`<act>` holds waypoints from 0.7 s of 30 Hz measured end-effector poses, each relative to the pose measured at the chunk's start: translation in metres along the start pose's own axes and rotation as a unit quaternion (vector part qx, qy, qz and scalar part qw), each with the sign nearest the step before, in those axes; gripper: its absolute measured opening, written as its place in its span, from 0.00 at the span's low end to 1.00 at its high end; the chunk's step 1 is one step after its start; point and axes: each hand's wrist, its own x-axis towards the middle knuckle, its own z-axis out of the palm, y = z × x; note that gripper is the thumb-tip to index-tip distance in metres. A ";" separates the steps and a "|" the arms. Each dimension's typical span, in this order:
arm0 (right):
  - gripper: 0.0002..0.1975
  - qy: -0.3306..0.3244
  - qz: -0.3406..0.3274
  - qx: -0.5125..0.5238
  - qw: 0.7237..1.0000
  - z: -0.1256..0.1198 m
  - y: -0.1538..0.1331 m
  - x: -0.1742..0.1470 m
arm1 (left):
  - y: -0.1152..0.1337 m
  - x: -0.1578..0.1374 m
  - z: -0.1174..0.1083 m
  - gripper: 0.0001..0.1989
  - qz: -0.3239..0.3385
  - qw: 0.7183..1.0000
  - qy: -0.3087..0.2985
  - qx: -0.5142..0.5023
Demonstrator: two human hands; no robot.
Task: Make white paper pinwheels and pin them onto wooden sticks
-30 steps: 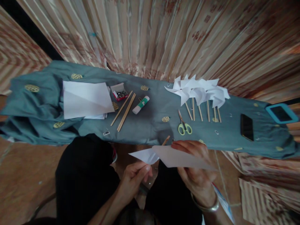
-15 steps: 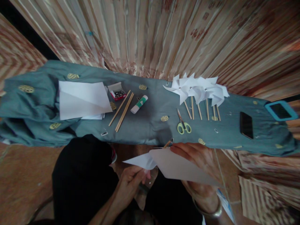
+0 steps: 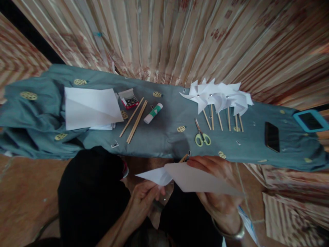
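Note:
Above my lap, both hands are on a partly folded white paper pinwheel [image 3: 197, 176]. My left hand [image 3: 146, 195] is closed, thumb and fingertips pinching the paper's left, curled part. Behind the broad right-hand flap is my right hand [image 3: 218, 178], wrapped around the paper, with some of its fingers hidden. The tip of a wooden stick [image 3: 183, 158] pokes out just above the paper, near the right fingers; the rest of it is out of sight. The pinwheel's centre is too covered to make out.
On the cloth-covered table [image 3: 167, 144] lie a paper stack [image 3: 91, 108], an open box of pins [image 3: 130, 101], loose sticks [image 3: 136, 123], a glue stick [image 3: 153, 113] and scissors [image 3: 202, 135]. Several finished pinwheels [image 3: 218, 97] overlap further right, then a phone [image 3: 271, 136] and a blue-framed device [image 3: 311, 120].
The view has shifted very slightly. Both hands keep almost the same hold on the paper pinwheel, and its right flap sits a little higher.

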 end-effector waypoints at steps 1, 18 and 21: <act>0.15 0.003 0.009 0.004 1.000 0.001 0.000 0.000 | 0.000 0.000 0.000 0.19 0.003 1.000 0.001 0.005; 0.06 -0.135 0.156 0.145 0.968 0.049 0.047 0.030 | -0.018 0.012 0.003 0.21 -0.053 0.994 0.016 -0.097; 0.08 -0.238 0.159 0.168 0.943 0.065 0.068 0.043 | -0.022 0.018 0.008 0.21 -0.084 0.985 0.038 -0.145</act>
